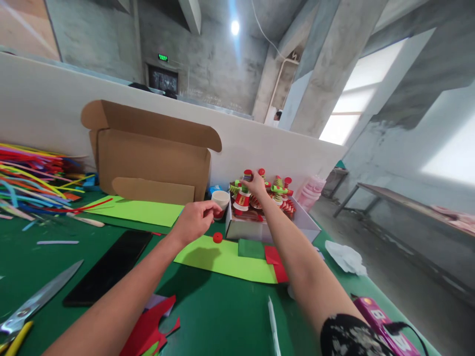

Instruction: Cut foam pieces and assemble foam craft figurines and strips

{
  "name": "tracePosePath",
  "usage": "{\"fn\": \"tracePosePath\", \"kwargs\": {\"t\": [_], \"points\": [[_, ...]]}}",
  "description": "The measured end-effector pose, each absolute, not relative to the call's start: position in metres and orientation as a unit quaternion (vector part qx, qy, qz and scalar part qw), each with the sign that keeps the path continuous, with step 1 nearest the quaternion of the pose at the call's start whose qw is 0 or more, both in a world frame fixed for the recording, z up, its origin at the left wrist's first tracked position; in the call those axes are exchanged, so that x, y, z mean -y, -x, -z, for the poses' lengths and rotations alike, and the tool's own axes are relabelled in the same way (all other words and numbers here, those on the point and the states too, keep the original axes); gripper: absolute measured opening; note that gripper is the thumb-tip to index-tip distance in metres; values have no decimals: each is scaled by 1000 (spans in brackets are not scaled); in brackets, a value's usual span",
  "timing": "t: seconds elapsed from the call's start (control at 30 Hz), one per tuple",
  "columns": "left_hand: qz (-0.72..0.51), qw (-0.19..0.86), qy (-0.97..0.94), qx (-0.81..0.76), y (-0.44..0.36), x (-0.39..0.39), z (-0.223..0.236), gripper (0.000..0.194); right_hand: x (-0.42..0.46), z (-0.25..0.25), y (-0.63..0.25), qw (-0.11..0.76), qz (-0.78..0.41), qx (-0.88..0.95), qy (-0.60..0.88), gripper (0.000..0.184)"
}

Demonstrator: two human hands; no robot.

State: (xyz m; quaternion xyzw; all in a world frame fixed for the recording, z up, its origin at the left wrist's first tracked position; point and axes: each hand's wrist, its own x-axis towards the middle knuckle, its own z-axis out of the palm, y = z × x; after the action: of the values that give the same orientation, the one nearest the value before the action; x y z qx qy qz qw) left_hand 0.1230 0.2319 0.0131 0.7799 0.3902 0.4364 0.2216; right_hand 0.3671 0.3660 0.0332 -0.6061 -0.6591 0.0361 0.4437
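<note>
My right hand (255,184) is closed on the top of a paper-cup figure (242,200), which has a red and white cup body and a red round top. It is at the left side of an open white box (267,230) holding several similar red and green paper crafts (280,190). My left hand (197,218) hovers over the table with its fingers curled together; nothing shows in them. Just past its fingertips stands a white paper cup (220,200). Below it is a small red disc (217,238), near a light green paper strip (222,262).
Scissors (44,291) and a black phone (107,267) lie at the left, with pipe cleaners (33,178) behind. A cardboard box (156,158) stands open at the back. Red scraps (148,329), a white pen-like stick (273,326) and a purple device (386,321) lie in front.
</note>
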Motion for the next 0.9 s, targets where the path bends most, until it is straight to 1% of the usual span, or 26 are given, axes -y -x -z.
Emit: {"fn": "tracePosePath", "kwargs": {"t": [0.37,0.47,0.67,0.73,0.77,0.8,0.83,0.9], "points": [[-424,226,-785,-391,-123,-234,-10,28,-364,-39,-374,467,-37,661,586,28],[-420,220,-789,-392,-124,-234,-9,28,-361,-37,-372,460,-34,667,585,32],[-404,214,-794,-400,-124,-233,-8,28,-357,-35,-379,434,-41,695,571,45],[-404,213,-794,-400,-124,-234,-8,28,-352,-36,-388,436,-12,680,590,37],[-405,215,-794,-399,-124,-234,-8,29,-348,-36,-393,426,0,671,607,29],[-404,218,-794,-397,-124,-234,-8,29,-343,-36,-399,390,2,674,627,24],[-403,222,-794,-397,-124,-234,-8,29,-338,-35,-403,333,-8,689,644,25],[-401,227,-792,-400,-124,-233,-8,29,-328,-29,-410,181,-49,734,653,30]]}}
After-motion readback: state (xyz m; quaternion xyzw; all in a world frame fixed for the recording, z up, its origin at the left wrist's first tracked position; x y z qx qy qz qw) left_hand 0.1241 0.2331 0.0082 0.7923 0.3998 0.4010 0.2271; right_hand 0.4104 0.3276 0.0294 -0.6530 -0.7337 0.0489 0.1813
